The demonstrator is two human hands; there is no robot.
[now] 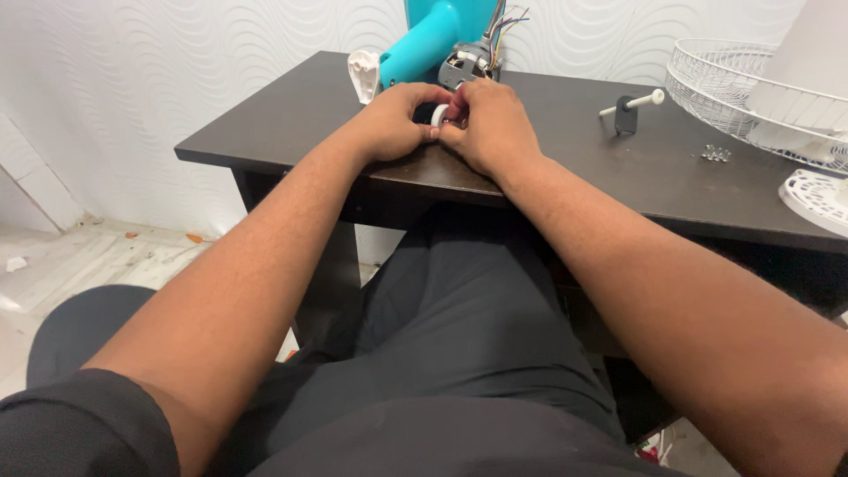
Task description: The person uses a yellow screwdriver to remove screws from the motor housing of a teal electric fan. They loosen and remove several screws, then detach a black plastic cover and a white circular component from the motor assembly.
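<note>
A small white part (439,115) is pinched between the fingers of the left hand (395,119) and right hand (490,124) at the table (565,168) edge; the teal fan body (433,40) lies stripped, wires bared; grille (751,97) and screws (715,154) are set aside, so disassembly or reassembly is judged midway.

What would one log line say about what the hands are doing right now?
left hand: pinching small white round part | right hand: gripping same part | place: dark table edge | behind: teal fan body
</note>
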